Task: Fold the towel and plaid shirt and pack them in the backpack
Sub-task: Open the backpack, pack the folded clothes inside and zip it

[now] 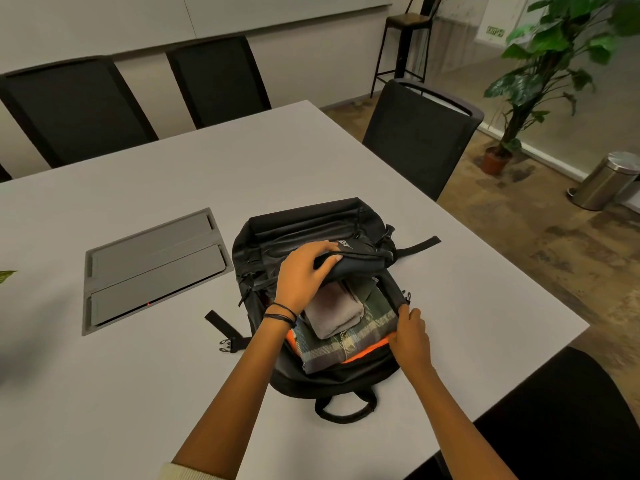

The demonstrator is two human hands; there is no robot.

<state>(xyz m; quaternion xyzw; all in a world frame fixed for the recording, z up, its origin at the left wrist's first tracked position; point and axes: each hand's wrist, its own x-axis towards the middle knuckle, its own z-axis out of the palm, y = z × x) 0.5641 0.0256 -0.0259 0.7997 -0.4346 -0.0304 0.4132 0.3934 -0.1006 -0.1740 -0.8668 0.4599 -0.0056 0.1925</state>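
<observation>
A black backpack (pixel 304 233) with an orange lining lies flat on the white table (pixel 145 382), its main compartment open toward me. Inside lies the folded green plaid shirt (pixel 349 341), and a folded grey towel (pixel 332 315) rests on top of it. My left hand (pixel 304 275) grips the edge of the bag's front flap and holds it up over the clothes. At the right rim of the opening, my right hand (pixel 412 336) pinches the bag's edge by the zipper.
A grey cable hatch (pixel 152 268) is set into the table left of the bag. Black chairs (pixel 419 136) stand along the far and right sides, another at my near right. A potted plant (pixel 540 81) and a steel bin (pixel 606 181) stand on the floor to the right.
</observation>
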